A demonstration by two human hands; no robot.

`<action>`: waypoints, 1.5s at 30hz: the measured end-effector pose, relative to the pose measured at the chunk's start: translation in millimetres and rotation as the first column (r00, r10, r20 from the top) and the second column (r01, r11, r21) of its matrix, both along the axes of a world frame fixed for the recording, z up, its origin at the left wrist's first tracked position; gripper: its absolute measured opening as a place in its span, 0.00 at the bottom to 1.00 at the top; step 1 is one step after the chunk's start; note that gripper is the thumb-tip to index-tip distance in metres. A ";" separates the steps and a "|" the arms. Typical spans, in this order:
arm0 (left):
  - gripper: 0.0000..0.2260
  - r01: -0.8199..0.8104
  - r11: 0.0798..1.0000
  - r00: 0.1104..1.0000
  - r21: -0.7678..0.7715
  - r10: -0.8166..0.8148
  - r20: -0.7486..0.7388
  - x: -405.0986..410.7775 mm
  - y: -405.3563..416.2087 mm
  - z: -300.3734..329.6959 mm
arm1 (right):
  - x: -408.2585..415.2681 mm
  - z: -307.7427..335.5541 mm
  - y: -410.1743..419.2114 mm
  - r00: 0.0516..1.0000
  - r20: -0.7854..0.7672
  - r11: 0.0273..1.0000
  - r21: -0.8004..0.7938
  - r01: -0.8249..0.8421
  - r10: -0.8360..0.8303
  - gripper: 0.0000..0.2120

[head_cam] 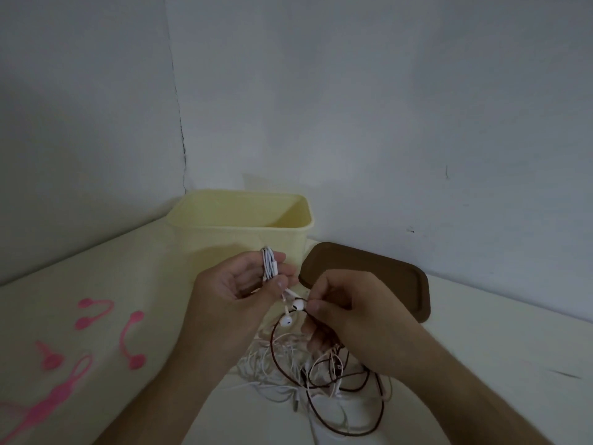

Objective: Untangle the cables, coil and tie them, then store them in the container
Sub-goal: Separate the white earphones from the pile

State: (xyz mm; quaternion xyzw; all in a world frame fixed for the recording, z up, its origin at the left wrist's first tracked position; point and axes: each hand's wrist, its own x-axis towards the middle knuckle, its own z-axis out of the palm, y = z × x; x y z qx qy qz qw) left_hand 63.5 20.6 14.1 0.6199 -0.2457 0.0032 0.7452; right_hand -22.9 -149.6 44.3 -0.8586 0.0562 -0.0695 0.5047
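Before the yellow container (pixel 244 220), left hand (pixel 237 284) fingers gripping upright white cable coil (pixel 269 263), right hand (pixel 346 308) fingers pinching dark cable (pixel 321 380)

I see pale yellow bin (pixel 224 232), plain, no pattern. Lid (pixel 369 277) dark brown. Coil (pixel 269 264) white, earbuds (pixel 290 313) white. Tangle on table: white cables (pixel 263 367) mixed with one dark reddish-brown cable (pixel 321 409). Ties (pixel 128 338) bright pink. Table (pixel 96 268) cream. Wall (pixel 385 107) plain grey-white with a dark crack line.
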 end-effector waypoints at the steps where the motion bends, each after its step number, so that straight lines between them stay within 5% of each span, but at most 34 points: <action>1: 0.12 0.002 1.000 1.000 0.005 -0.002 0.002 0.0 0.4 0.1 | -0.7 -0.2 -0.7 1.000 0.009 1.000 0.023 -0.005 0.005 0.08; 17: 0.14 -0.156 0.986 0.984 0.052 0.151 0.098 -5.4 -5.9 -5.3 | -0.4 -9.2 6.2 0.975 0.216 0.991 -0.112 0.077 -0.052 0.09; 24: 0.16 -0.189 0.981 0.972 0.047 0.181 0.148 -8.3 -6.6 -6.7 | -2.3 -1.8 4.4 0.990 0.111 0.983 -0.169 -0.065 0.085 0.07; 27: 0.15 -0.144 0.990 0.987 -0.012 0.144 0.064 -3.6 -5.4 -4.2 | -1.9 1.9 -7.4 1.000 -0.007 0.946 -0.323 -0.001 -0.001 0.08; 30: 0.14 -0.082 0.996 0.997 -0.042 0.082 0.005 -2.7 -4.5 -1.7 | -2.4 2.0 -14.7 0.984 0.051 0.841 -0.513 0.172 -0.170 0.09; 33: 0.13 -0.023 0.997 1.000 -0.068 0.023 -0.003 -4.7 -5.2 -1.7 | -2.8 5.0 -8.5 0.971 0.158 0.945 -0.245 0.216 -0.181 0.09; 36: 0.14 0.047 0.995 0.999 -0.088 -0.047 0.007 -7.5 -8.4 -3.3 | -2.0 4.3 9.2 0.998 0.056 0.998 0.057 0.007 -0.010 0.06; 39: 0.14 0.074 0.994 0.997 -0.078 -0.072 0.020 -6.3 -9.5 -5.5 | -1.6 -9.1 24.1 0.997 0.055 0.995 0.079 -0.063 0.059 0.06; 45: 0.14 0.134 0.991 0.990 0.002 -0.134 0.053 -5.5 -11.3 -12.7 | -3.1 -10.3 25.9 0.958 0.246 0.989 0.021 0.145 -0.146 0.05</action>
